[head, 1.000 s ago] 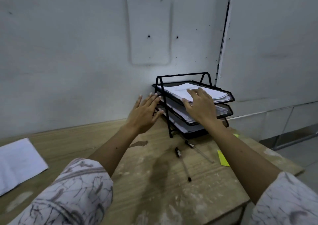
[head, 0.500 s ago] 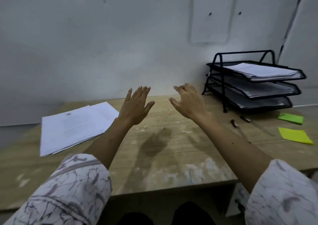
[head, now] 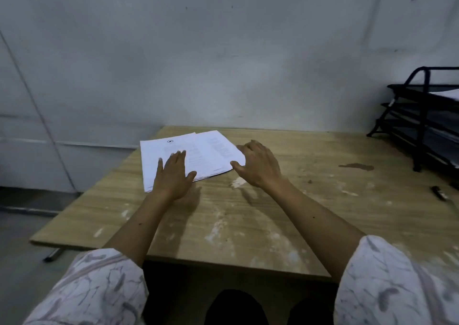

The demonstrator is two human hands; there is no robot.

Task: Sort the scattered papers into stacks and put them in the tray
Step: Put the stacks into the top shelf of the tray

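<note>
A loose pile of white printed papers (head: 198,155) lies fanned out on the far left part of the wooden table (head: 285,200). My left hand (head: 172,175) is spread flat over the pile's near edge, fingers straight. My right hand (head: 258,165) hovers at the pile's right corner with fingers loosely bent and thumb out, holding nothing. The black three-tier wire tray (head: 422,125) stands at the far right edge of the view, with white sheets showing in its tiers.
A dark pen (head: 439,193) lies on the table near the right edge, below the tray. A dark stain (head: 357,166) marks the wood left of the tray. The grey wall runs behind the table. The table's left edge drops to the floor.
The view swung left from the tray to the paper pile. Both hands left the tray, crossed the table and came down at the pile, the left one now over its near edge.
</note>
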